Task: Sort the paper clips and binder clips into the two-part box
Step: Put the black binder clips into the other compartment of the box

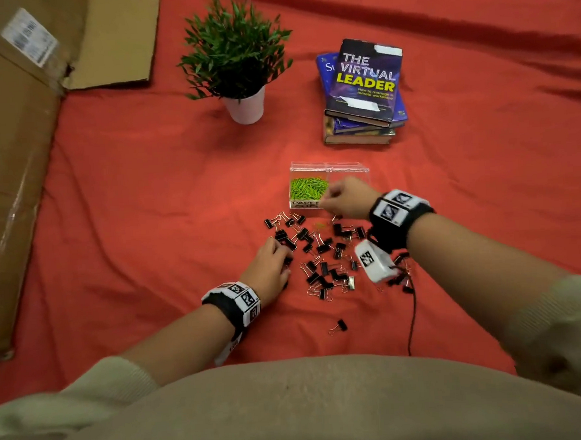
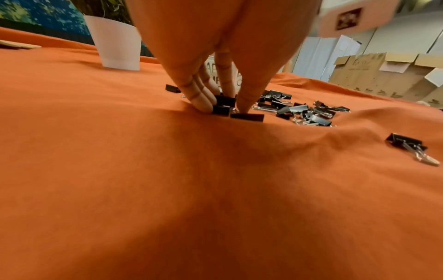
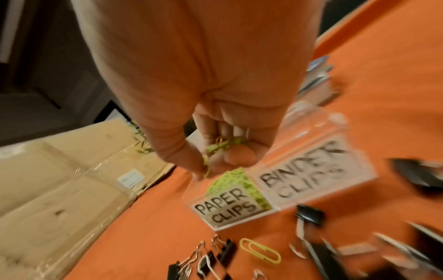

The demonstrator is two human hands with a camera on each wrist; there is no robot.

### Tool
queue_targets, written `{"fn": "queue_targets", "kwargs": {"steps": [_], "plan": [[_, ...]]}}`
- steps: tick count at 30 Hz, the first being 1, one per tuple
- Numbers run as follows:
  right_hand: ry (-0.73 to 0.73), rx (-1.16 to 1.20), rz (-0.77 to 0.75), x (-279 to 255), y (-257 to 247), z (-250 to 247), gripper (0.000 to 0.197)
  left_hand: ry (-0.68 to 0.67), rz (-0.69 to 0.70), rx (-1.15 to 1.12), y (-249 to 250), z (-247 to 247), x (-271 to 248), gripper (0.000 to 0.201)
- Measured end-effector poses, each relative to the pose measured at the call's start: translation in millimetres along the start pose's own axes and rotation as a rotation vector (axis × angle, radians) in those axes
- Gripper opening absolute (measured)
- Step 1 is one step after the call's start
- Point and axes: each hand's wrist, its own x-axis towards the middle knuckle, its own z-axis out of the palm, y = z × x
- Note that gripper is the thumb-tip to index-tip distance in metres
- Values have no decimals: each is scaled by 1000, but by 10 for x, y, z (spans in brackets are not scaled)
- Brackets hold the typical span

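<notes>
Right wrist view shows us our right hand (image 3: 215, 147) pinching green paper clips (image 3: 221, 145) just above the box (image 3: 282, 189), whose left half holds more. Nearer us than the box, our left hand (image 2: 215, 75) pinches a binder clip (image 2: 221, 107) among the scattered pile.

The head camera looks steeply down from above. Each wrist camera looks close along its fingers. All share the two-part box (image 1: 329, 184) and the binder clips (image 1: 317, 252).
</notes>
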Motion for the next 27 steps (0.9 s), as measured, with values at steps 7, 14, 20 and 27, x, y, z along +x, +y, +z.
{"fn": "queue_targets", "kwargs": {"steps": [7, 14, 20, 27], "plan": [[88, -429, -95, 612, -333, 222, 23, -16, -27, -3, 1, -72, 15, 25], [296, -386, -308, 294, -139, 240, 21, 129, -82, 24, 6, -210, 222, 24], [41, -648, -87, 150, 99, 645, 28, 188, -229, -33, -48, -347, 449, 38], [129, -642, -74, 146, 263, 745, 19, 105, -263, 41, -127, -364, 495, 25]]}}
